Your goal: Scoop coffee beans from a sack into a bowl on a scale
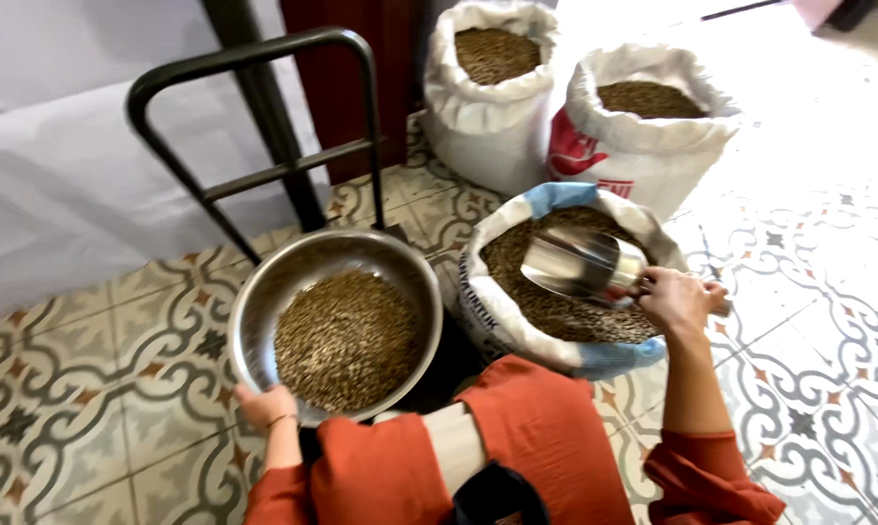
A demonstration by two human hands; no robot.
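Left hand (264,403) grips the rim of the steel bowl (264,292) of beans, right hand (674,299) clenched around a metal scoop (580,264) over the open sack (488,301).

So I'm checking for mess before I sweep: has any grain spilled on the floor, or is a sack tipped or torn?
Nothing stands out. The tiled floor shows no loose grain. All three sacks stand upright with rims rolled down. The left hand holds the steel bowl, the right hand the metal scoop over the nearest sack.

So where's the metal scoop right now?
The metal scoop is in the right hand, over the beans in the nearest open sack, right of the steel bowl.
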